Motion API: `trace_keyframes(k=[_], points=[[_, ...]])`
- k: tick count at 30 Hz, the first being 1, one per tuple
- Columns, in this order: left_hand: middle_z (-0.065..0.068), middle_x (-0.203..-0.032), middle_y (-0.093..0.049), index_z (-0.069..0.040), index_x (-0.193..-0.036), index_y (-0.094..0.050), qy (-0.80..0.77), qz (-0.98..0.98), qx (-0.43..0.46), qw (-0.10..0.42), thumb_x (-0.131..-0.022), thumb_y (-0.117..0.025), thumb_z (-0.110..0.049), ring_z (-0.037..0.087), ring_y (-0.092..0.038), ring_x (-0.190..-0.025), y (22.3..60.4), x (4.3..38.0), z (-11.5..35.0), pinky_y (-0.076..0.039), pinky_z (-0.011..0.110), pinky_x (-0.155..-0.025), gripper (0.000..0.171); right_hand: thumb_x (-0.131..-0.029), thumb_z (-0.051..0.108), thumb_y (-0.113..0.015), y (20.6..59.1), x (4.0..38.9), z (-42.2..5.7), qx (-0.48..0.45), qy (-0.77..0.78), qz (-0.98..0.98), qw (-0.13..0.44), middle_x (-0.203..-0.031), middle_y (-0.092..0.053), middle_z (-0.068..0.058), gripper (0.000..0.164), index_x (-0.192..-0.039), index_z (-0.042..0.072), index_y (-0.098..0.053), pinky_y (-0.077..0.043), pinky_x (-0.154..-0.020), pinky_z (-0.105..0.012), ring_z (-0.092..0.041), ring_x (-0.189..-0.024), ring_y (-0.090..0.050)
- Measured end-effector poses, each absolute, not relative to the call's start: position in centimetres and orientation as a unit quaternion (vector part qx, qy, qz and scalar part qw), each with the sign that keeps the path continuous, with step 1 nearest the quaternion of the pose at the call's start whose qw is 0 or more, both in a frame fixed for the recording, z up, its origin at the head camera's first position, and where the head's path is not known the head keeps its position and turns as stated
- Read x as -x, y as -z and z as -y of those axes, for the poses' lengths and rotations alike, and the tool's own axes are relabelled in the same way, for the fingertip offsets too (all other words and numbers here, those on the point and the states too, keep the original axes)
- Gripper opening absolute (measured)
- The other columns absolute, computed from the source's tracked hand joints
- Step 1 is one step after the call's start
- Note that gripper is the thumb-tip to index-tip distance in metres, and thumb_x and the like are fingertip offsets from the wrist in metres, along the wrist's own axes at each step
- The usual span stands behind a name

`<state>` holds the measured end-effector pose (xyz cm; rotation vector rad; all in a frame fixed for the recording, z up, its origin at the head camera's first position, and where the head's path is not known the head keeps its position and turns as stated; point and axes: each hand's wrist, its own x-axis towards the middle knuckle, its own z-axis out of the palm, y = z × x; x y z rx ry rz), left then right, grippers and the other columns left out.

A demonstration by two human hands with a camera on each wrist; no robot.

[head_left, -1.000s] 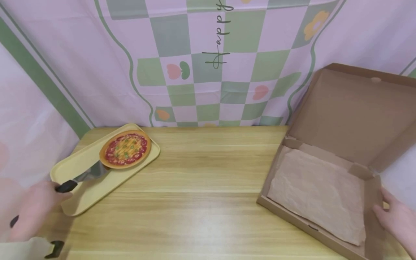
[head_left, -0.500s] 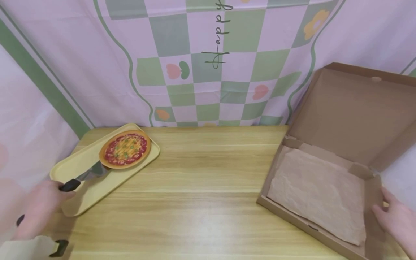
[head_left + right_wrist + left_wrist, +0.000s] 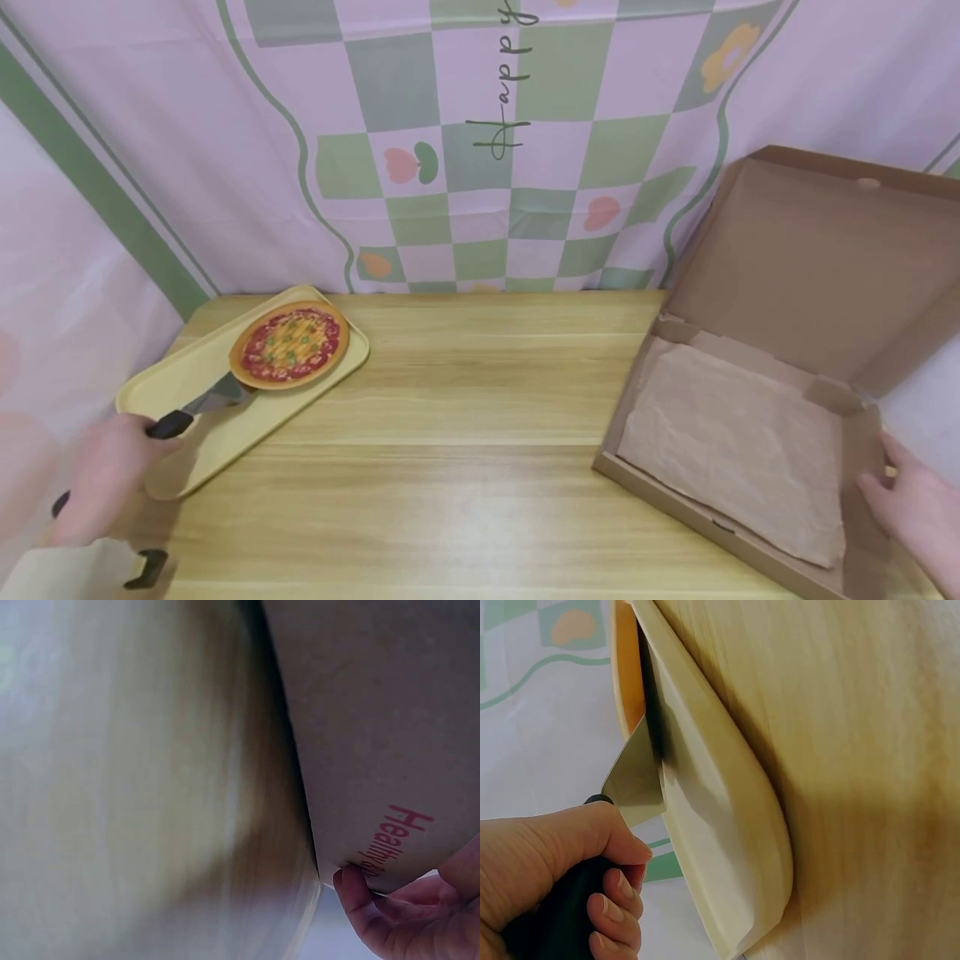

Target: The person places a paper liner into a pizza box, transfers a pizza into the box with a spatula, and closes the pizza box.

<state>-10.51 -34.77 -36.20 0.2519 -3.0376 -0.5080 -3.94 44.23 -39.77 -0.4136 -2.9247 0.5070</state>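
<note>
At the left of the head view my left hand [image 3: 112,471] grips the black handle of a pizza server [image 3: 217,395]. Its metal blade reaches under the near edge of a small round pizza [image 3: 291,345] with red, yellow and green topping. The pizza is on a pale yellow tray [image 3: 225,446]; in the left wrist view its crust [image 3: 628,671] shows above the blade, with the tray below. On the right, my right hand [image 3: 915,504] holds the side wall of an open cardboard pizza box [image 3: 667,507], thumb inside, fingers on the printed outer side.
Brown paper [image 3: 735,450] lines the box, and its lid [image 3: 832,267] stands raised, leaning back. Both tray and box rest on a wooden table [image 3: 480,467], far apart. A checked cloth [image 3: 480,167] hangs behind the table's back edge.
My left hand and the server's handle have shifted slightly to the right, towards the pizza. Pizza, tray, box and right hand look the same.
</note>
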Motion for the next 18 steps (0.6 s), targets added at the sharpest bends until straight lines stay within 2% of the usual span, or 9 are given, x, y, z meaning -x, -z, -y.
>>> trace_keyframes(k=[4, 9, 18], points=[[0.005, -0.057, -0.054, 0.000, -0.063, -0.057, 0.161, 0.982, -0.094, 0.013, -0.072, -0.071, -0.026, 0.020, -0.044, -0.053, 36.11, 10.73, 34.69, -0.033, 0.031, -0.048, 0.031, -0.080, 0.004, -0.047, 39.57, 3.87, -44.03, 0.138, -0.168, 0.973, 0.071, -0.103, -0.043, -0.044, 0.061, -0.130, -0.018, -0.020, -0.032, -0.061, -0.043, -0.057, -0.084, -0.049], [0.015, -0.063, -0.060, 0.003, -0.070, -0.061, 0.167, 0.981, -0.096, 0.022, -0.072, -0.072, -0.029, 0.027, -0.052, -0.056, 36.16, 10.85, 34.47, -0.037, 0.035, -0.049, 0.034, -0.080, 0.003, -0.048, 39.50, 3.75, -43.88, 0.135, -0.169, 0.974, 0.071, -0.103, -0.042, -0.045, 0.061, -0.129, -0.018, -0.020, -0.032, -0.061, -0.045, -0.056, -0.081, -0.050], [0.013, -0.061, -0.059, -0.001, -0.063, -0.060, 0.171, 0.979, -0.108, 0.024, -0.074, -0.071, -0.031, 0.026, -0.051, -0.056, 36.41, 11.20, 34.04, -0.037, 0.036, -0.048, 0.033, -0.079, 0.005, -0.048, 39.99, 3.94, -44.60, 0.129, -0.171, 0.974, 0.076, -0.105, -0.041, -0.045, 0.062, -0.130, -0.017, -0.020, -0.031, -0.060, -0.044, -0.059, -0.085, -0.046]])
